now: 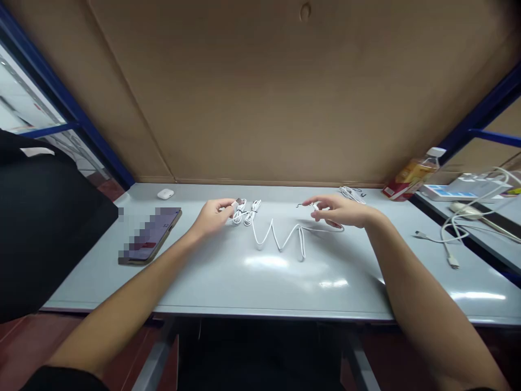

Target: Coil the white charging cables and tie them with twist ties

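Hand point(336, 210) at cable point(302, 254), bottle point(413, 175) seemingly part-full

White cable point(275, 233), grey tabletop point(228, 285), blue frame point(87, 127)

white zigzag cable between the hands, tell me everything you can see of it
The white cable is thin, looks plastic-coated, and lies slack on the glossy table in sharp zigzag bends, doubled at one. Its left side runs to a coiled bundle beside the left hand; its right stretch runs beneath the right hand, which pinches a white connector. Whether that connector belongs to it is unclear.
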The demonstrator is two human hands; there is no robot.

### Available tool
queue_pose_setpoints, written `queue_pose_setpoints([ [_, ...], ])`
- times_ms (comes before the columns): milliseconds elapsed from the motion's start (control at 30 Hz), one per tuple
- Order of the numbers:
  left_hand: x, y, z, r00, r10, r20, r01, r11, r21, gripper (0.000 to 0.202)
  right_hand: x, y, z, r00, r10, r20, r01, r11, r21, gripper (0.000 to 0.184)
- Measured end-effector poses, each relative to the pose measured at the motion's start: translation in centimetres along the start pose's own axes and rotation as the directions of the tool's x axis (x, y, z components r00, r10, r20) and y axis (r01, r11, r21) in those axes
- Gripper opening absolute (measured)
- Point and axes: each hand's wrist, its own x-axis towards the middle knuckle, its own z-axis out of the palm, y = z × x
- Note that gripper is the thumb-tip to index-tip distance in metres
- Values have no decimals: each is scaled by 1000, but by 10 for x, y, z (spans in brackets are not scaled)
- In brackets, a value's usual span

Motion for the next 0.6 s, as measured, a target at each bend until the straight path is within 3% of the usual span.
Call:
queue_pose_setpoints([
  [167, 1, -6, 5, 996, 68, 52, -68, 998, 2, 25, 1, 0, 2, 994, -44, 100, 39, 998, 52, 54],
  [400, -5, -7, 16, 994, 76, 76, -75, 997, -19, 55, 11, 10, 12, 980, -65, 189, 25, 978, 209, 25],
  [600, -15, -7, 33, 991, 104, 88, -106, 994, 12, 37, 25, 1, 43, 985, -119, 123, 85, 964, 251, 25],
])
